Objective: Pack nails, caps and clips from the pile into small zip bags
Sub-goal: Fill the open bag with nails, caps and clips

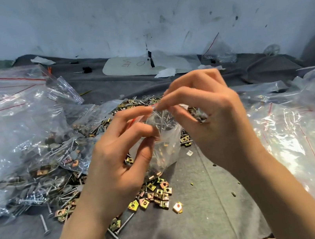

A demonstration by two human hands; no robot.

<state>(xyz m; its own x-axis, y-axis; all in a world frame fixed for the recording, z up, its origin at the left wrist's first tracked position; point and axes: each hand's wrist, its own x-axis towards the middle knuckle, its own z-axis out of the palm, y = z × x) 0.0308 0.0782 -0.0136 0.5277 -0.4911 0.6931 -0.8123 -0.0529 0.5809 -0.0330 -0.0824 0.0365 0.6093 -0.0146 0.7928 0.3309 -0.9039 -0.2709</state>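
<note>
Two hands mid-frame: left hand (118, 162) and right hand (215, 122) each pinching top edge of small zip bag (168, 138) holding nails (161, 118). Loose pile (158, 194) of clips and nails beneath, partly hidden by wrists. Filled bags (21, 140) heaped at left.

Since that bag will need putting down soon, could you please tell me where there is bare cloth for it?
Free: the grey cloth between the scattered clips and the right-hand heap of bags, and the near left corner below the loose nail. Crowded: the pile ahead and the filled bags on the left.
</note>
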